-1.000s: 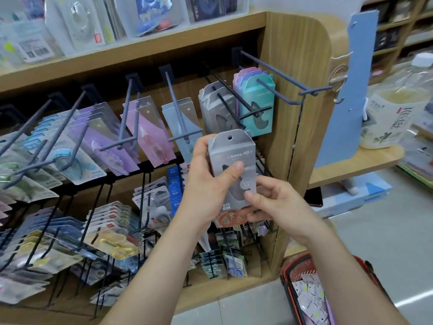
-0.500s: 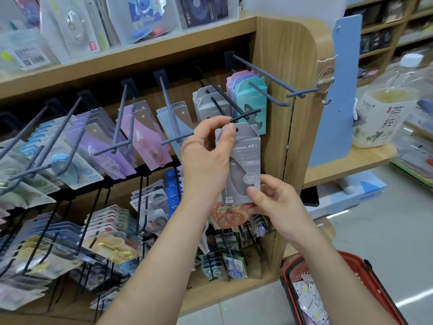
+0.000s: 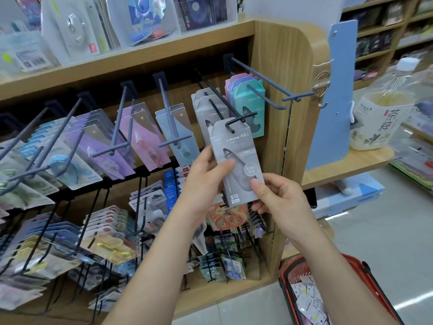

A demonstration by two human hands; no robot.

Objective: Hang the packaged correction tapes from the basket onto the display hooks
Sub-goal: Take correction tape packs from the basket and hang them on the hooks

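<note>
Item: grey correction tape pack (image 3: 236, 160), hang hole on the tip of the black hook (image 3: 219, 112). Your left hand (image 3: 206, 181) grips its left edge, thumb on the front; your right hand (image 3: 278, 200) pinches its lower right corner. Red basket (image 3: 284, 277) below right, packets inside

Basket (image 3: 375, 292) right of rack (image 3: 281, 78) (lower down)

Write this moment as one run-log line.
phase: hanging | grey cardboard correction-tape pack: hole at tip of black wire hook | left hand: grips its left edge | right hand: pinches lower right corner
</note>
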